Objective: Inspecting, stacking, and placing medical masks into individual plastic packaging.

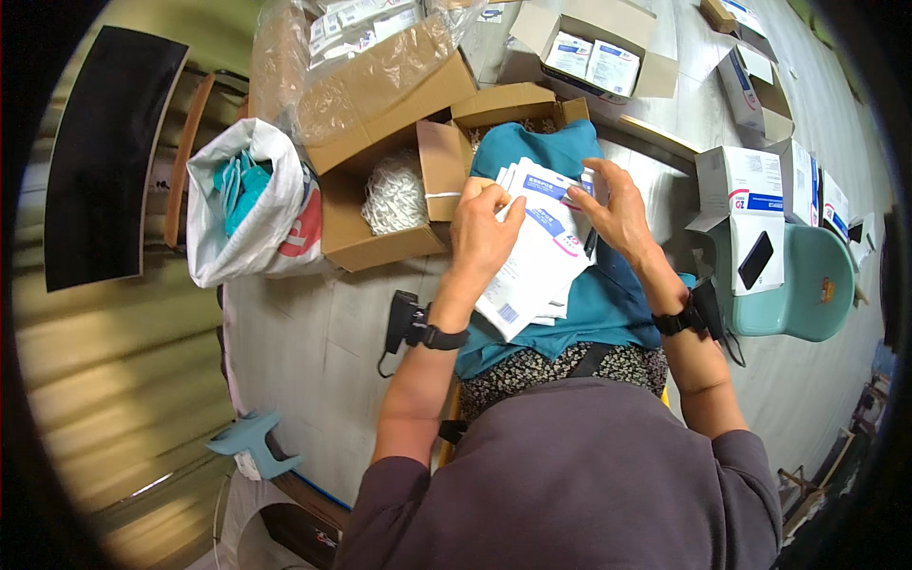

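A fanned stack of flat white packets [546, 242] with blue and pink print lies over the teal cloth [617, 304] on my lap. My left hand [483, 228] is closed at the stack's left edge, its thumb against the packets and its other fingers curled. At the upper right corner, my right hand [617, 209] grips the packets between thumb and bent fingers. A slim dark object [591, 243] shows beside the stack under my right hand; its kind is unclear. Each wrist wears a black strap with a small device.
Ahead on the left, an open carton [385, 249] holds a heap of white cords [393, 195]. Beside it stands a white sack [214, 237] with teal items. A carton of packets [651, 71] is farther off. On the right, a phone [756, 260] rests on a pale green stool [807, 294].
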`<action>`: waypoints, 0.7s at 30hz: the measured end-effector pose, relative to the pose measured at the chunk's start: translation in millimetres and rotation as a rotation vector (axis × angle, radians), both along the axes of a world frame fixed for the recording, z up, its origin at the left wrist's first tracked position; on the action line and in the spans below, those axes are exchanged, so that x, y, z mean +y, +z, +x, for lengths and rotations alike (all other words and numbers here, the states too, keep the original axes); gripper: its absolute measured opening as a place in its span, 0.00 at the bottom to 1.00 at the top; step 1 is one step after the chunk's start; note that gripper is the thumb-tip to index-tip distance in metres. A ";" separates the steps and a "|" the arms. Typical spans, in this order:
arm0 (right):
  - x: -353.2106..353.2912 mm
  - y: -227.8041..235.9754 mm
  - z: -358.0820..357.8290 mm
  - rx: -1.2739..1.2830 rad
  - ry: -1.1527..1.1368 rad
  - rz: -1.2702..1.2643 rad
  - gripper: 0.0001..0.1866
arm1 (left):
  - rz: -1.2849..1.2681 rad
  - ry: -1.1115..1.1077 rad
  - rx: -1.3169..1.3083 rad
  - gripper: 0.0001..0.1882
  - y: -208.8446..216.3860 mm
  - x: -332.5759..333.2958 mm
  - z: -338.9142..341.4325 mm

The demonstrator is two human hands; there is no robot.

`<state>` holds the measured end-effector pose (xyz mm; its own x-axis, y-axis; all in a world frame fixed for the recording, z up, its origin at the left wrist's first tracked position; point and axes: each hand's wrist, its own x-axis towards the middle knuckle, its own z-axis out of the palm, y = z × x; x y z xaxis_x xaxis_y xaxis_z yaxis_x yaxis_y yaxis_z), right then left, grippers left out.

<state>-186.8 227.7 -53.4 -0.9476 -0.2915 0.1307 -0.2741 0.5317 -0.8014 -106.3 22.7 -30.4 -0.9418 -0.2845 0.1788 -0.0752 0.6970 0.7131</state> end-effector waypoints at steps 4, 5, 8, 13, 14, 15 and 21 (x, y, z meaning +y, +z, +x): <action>-0.2 -3.0 -9.9 -0.157 0.035 -0.007 0.24 | -0.010 -0.023 0.095 0.11 -15.0 6.5 -14.5; 1.3 6.6 -9.3 -0.208 0.055 0.007 0.24 | -0.010 -0.017 0.081 0.11 -13.3 7.7 -12.8; 12.2 8.7 -0.8 -0.110 0.090 -0.040 0.22 | 0.132 0.010 -0.069 0.09 -0.4 9.7 -8.3; 19.5 22.0 -11.4 -0.007 0.182 -0.154 0.18 | 0.350 -0.147 -0.018 0.07 25.2 29.3 0.4; 18.2 32.4 -16.5 -0.145 0.226 -0.187 0.17 | 0.338 -0.188 -0.009 0.07 34.5 35.3 -0.7; 16.6 42.0 -18.6 -0.282 0.271 -0.221 0.16 | 0.327 -0.228 0.001 0.07 39.1 39.2 -1.3; 10.1 53.8 -3.5 -0.285 0.368 -0.496 0.08 | 0.659 -0.220 -0.193 0.07 33.1 44.7 1.5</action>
<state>-190.3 237.7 0.4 -0.8151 -0.5719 0.0922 -0.1092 -0.0047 -0.9940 -104.8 67.4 2.7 -0.9872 -0.0763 -0.1402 -0.1498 0.1403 0.9787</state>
